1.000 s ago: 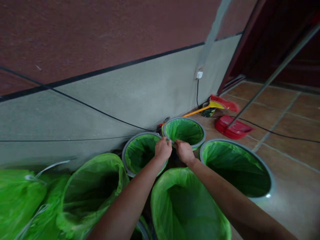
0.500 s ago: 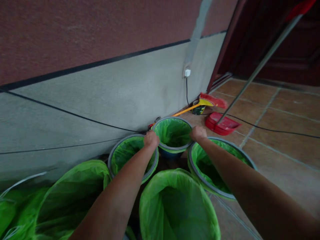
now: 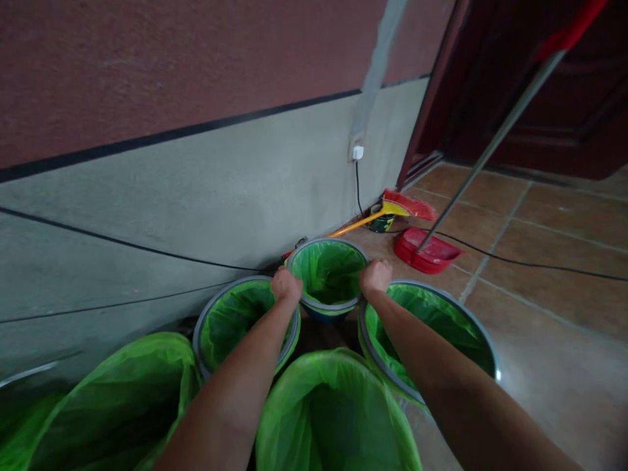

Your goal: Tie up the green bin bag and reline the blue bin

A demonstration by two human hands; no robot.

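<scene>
A trash can [image 3: 328,305] with a green liner folded over its lip and a grey ring around the rim stands farthest from me. My left hand [image 3: 287,285] is closed on the left side of its rim, and my right hand [image 3: 376,277] on the right side; the fingertips are hidden. Under my left forearm is a second lined can [image 3: 210,330] with a grey ring. A third ringed can [image 3: 471,314] lies below my right forearm. Nearest me, between my arms, stands a can with a green liner [image 3: 343,373] draped over it and no ring showing.
Another green-lined can [image 3: 147,347] is at lower left. Beyond the cans lie a yellow-handled broom [image 3: 360,224], a dark tin [image 3: 381,222] and a long-handled red dustpan [image 3: 426,252]. A black cable [image 3: 530,263] crosses the tiles. The wall [image 3: 196,190] runs along the left.
Both hands keep their hold on the far can's rim. The view has shifted slightly, so the cans and hands appear a little lower and farther left.
</scene>
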